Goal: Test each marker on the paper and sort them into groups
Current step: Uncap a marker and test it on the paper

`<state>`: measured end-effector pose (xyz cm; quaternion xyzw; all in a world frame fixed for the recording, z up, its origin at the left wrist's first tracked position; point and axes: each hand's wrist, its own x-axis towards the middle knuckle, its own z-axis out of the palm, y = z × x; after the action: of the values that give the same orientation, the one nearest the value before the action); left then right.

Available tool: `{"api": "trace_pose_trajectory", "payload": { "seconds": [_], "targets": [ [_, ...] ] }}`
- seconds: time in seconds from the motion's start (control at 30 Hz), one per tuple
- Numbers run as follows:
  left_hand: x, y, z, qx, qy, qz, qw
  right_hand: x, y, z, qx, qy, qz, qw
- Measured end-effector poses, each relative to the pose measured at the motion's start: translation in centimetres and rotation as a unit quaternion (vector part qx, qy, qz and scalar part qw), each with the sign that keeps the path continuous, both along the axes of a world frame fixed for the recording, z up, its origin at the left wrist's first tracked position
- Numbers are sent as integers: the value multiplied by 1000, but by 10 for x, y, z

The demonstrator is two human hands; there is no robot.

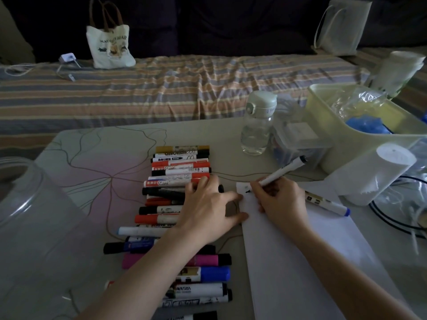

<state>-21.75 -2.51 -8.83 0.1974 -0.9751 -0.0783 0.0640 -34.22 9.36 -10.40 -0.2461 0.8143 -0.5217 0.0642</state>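
Dim room. Pale table (97, 153) printed with a thin-line leaf pattern; behind it a bed with a striped sheet (161, 88), on which stands a cream tote bag (110, 46). Right side of the table: water bottle (257, 125), pale plastic bin (369, 125), roll of white paper (379, 174). Clear plastic jar (34, 218) at near left.

Row of markers (178, 181) lies in a column mid-table, long axes running left-right. White paper sheet (300, 245) lies to its right, long axis running away from the camera.

Right hand (280, 199) grips a white marker with black end (283, 172), tip down on the paper's far end by a small dark mark, barrel slanting up to the far right. Left hand (208, 209) rests with fingers spread, touching the paper's left edge and the markers. Blue-capped marker (328, 204) lies on the paper at right
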Motion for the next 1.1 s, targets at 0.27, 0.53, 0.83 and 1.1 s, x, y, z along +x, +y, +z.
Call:
{"api": "trace_pose_trajectory", "payload": {
  "seconds": [0.27,0.53,0.83,1.1],
  "targets": [
    [0,0,0,-1,0,2,1000,1,0,-2,12,26,11,1000],
    [0,1,2,6,-4,3,1000,1,1,0,3,14,6,1000],
    [0,1,2,5,-1,-1,1000,1,0,1,9,14,-6,1000],
    [0,1,1,-10,2,-4,1000,0,-1,1,15,16,-30,999]
  ]
}}
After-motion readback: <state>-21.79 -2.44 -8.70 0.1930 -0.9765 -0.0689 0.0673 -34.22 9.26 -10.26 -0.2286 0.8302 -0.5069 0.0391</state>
